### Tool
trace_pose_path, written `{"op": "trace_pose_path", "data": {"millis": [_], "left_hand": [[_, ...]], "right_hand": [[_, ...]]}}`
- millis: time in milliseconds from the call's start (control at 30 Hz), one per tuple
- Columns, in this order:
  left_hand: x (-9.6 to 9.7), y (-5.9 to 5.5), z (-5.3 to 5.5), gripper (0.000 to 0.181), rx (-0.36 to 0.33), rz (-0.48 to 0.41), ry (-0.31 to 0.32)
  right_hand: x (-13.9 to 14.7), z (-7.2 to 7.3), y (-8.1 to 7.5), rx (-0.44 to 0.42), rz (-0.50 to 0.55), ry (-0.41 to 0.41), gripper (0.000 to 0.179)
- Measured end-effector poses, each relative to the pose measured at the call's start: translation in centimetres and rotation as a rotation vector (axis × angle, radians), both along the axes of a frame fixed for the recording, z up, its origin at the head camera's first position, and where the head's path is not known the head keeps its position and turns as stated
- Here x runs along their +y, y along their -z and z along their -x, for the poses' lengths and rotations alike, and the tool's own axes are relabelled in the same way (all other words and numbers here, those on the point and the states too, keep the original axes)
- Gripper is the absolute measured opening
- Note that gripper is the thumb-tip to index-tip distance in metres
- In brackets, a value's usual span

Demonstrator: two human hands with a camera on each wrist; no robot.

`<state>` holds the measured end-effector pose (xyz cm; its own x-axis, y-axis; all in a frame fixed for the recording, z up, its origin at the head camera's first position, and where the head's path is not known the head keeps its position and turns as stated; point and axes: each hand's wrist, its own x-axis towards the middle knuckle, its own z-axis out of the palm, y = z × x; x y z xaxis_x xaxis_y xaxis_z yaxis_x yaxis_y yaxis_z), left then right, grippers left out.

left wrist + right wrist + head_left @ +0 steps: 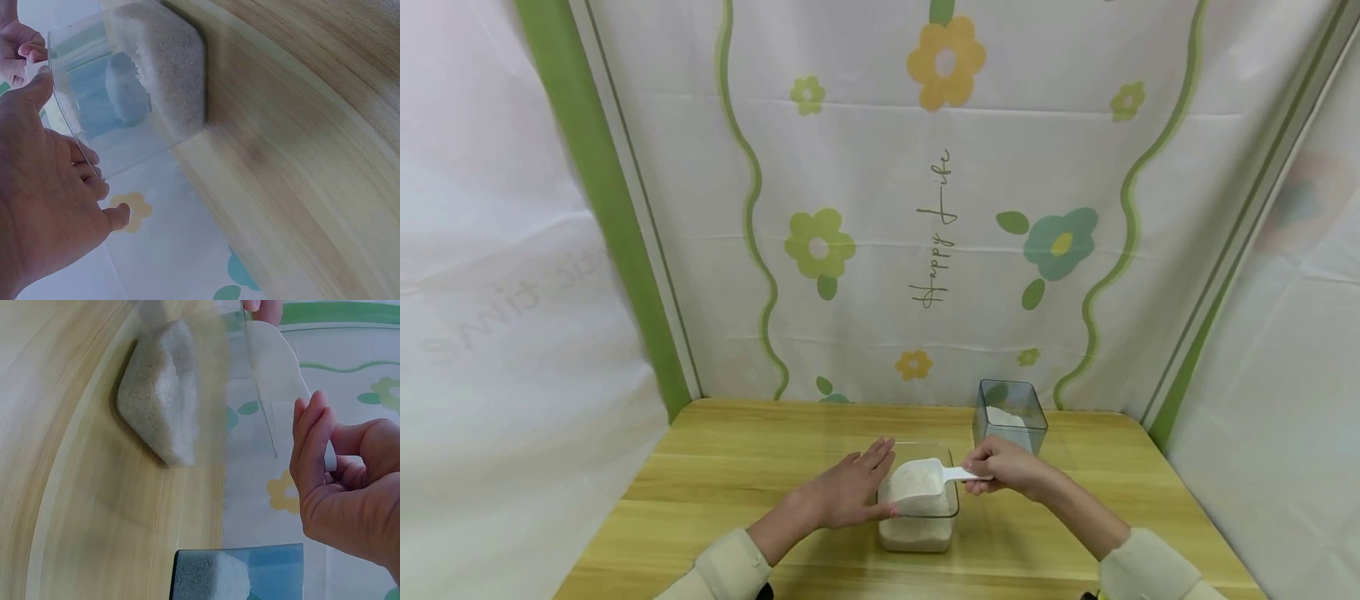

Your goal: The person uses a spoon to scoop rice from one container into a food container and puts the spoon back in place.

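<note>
My right hand (1009,467) grips the handle of a white scoop (925,495), fingers curled round it. The scoop is level over the mouth of a clear square container (917,545) and carries a heap of off-white grains (917,479). More off-white grains (172,69), like rice, fill the lower part of this container. At the container's left rim is my left hand (850,492), fingers fairly straight and spread, thumb along the near edge. In the left wrist view the left fingertips (97,186) reach the rim.
A bluish see-through square container (1011,417) with white contents stands behind and to the right, near the table's back edge. The wooden table (760,450) meets a flower-printed curtain (865,183) at the back, with white curtains on both sides.
</note>
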<state>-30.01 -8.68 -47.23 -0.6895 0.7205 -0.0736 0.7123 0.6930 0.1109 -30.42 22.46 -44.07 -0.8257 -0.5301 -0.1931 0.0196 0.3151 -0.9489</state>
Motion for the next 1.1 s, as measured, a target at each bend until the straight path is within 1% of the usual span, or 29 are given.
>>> {"op": "trace_pose_path", "data": {"millis": [233,467,567,767,933,1100], "left_hand": [[0.0,-0.2,-0.2,0.094,0.008,0.007,-0.005],[0.0,-0.3,-0.3,0.09,-0.012,0.001,-0.016],[0.1,-0.4,-0.3,0.09,-0.008,0.002,-0.018],[0.1,-0.5,-0.4,0.091,-0.016,0.008,-0.015],[0.1,-0.6,-0.5,0.09,-0.021,0.005,-0.013],[0.0,-0.4,-0.4,0.091,-0.028,0.004,-0.018]], "right_hand": [[1.2,-0.3,-0.8,-0.014,0.048,0.014,0.028],[2.9,-0.5,-1.8,0.003,0.051,0.015,0.03],[3.6,-0.6,-2.3,0.007,0.056,0.015,0.031],[5.2,-0.6,-3.3,0.018,0.07,0.021,0.028],[6.7,-0.6,-4.1,0.02,0.079,0.047,0.027],[8.4,-0.6,-4.8,0.031,0.068,0.106,0.03]]}}
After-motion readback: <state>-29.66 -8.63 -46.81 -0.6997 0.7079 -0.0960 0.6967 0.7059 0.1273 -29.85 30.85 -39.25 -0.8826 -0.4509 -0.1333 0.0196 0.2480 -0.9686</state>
